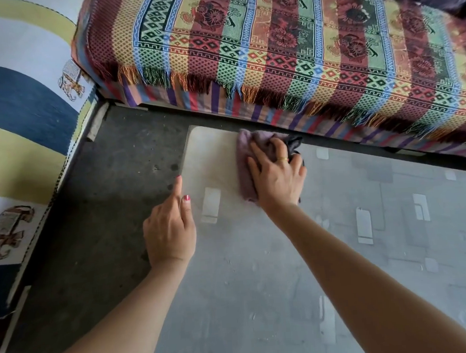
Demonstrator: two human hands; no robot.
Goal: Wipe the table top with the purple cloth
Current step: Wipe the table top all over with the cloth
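The right hand lay spread, palm down, over the purple cloth, its fingers pressing the bunched fabric flat against the table top rather than closing round it; a ring showed on one finger. The cloth sat at the far left corner of the glass-like top, close to its rounded edge, with a darker fold of fabric poking out on the side nearest the sofa, which stood just beyond the table under a striped, fringed throw. The left hand held nothing: its forefinger was stretched out and resting at the table's left edge, the other fingers loosely curled, as if steadying the top. Dark grey floor showed to the left, and a patterned cover with elephant figures lay along the far left of the view. The step in hand appeared to be the wiping itself, worked at the far corner. Much of the near surface looked dusty and streaked, so the task seemed far from finished. The next move would likely call for drawing the cloth back towards the body or sweeping it rightward, keeping even downward pressure so the fabric did not ruck up or slip off the edge.
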